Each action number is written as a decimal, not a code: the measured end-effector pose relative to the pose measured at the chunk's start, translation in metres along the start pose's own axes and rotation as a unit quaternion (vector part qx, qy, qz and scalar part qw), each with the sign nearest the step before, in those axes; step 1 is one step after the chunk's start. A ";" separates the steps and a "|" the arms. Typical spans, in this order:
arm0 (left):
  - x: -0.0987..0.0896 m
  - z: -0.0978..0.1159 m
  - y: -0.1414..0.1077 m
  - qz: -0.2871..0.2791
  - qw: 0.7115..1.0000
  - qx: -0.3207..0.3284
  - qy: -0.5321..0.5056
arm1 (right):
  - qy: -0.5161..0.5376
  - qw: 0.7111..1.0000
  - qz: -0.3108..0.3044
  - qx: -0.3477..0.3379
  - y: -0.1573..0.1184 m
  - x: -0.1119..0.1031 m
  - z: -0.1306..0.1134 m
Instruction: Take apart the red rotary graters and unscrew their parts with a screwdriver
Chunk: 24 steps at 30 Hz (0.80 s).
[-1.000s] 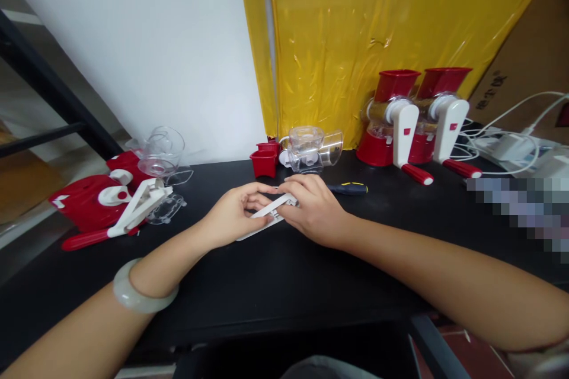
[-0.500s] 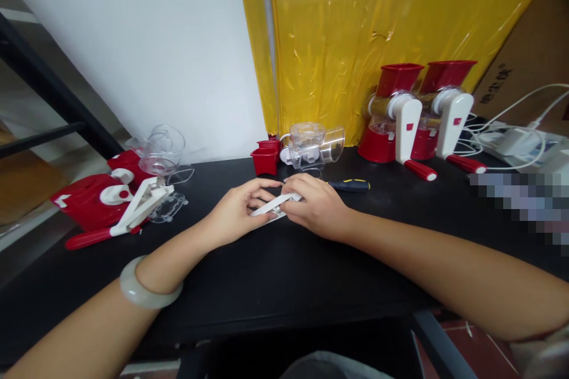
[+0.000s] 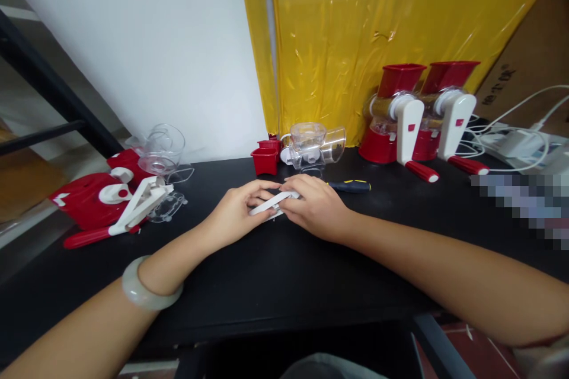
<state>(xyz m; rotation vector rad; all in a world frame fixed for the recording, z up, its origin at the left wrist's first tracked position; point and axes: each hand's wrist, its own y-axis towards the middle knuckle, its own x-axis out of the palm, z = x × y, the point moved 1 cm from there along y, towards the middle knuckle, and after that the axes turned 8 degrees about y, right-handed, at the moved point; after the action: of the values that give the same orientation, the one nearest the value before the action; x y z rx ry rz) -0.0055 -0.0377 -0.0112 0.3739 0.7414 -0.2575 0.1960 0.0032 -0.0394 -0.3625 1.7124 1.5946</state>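
A white plastic part point(image 3: 268, 204), narrow and slightly angled, lies between both hands just above the black table point(image 3: 284, 284). My left hand point(image 3: 237, 210) grips its left end, with the thumb along the near side and the fingers behind. The right end is held by my right hand point(image 3: 313, 207), whose bent fingers cover much of it. What sits inside the part is too small to tell. Behind my right hand lies a dark screwdriver handle with yellow marks point(image 3: 353, 186).
Red cups point(image 3: 265, 161) and clear plastic housings point(image 3: 310, 142) stand by the wall. Two red-and-white hand-crank devices point(image 3: 409, 124) stand at the back right, near white cables point(image 3: 542, 130). Red bases point(image 3: 89, 198), a white crank point(image 3: 140, 204) and clear parts point(image 3: 162, 151) lie at the left.
The white part is tilted slightly differently between my hands. Both hands keep their hold on it and have barely moved.
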 end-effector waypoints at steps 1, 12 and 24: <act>0.000 0.000 0.000 0.002 1.000 -0.003 0.001 | 0.000 1.000 0.003 0.005 0.000 0.000 0.000; 0.000 -0.001 0.000 0.012 1.000 -0.013 0.005 | 0.009 0.999 0.005 0.031 0.002 -0.002 -0.004; 0.002 0.002 -0.001 0.001 1.000 0.008 0.017 | -0.015 1.000 -0.001 0.015 0.002 -0.002 -0.008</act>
<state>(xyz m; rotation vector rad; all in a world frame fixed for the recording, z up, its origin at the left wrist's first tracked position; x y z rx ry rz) -0.0034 -0.0392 -0.0114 0.3950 0.7734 -0.2555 0.1933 -0.0045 -0.0366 -0.3240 1.7098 1.5629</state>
